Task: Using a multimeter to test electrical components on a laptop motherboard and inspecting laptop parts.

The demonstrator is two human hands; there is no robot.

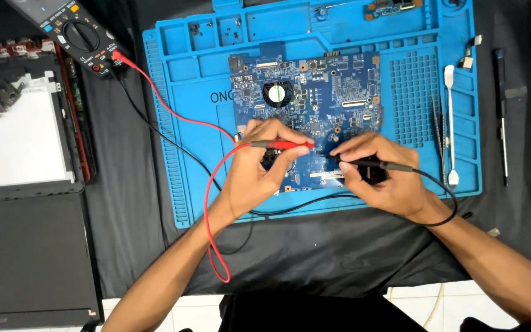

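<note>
Our left hand (259, 163) pinches the red probe (281, 145), our right hand (379, 172) the black probe (370, 163); both lie crosswise, tips pointing inward, nearly meeting on the blue circuit board's (305, 92) near edge, which rests on the blue mat (179, 123). Farther left sits the multimeter (75, 34).

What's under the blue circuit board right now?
The blue circuit board lies on a blue work mat, which rests on black cloth. The mat directly beneath the board is covered, so anything there stays hidden.

Both forearms bare, no sleeves, rings or watch.
</note>
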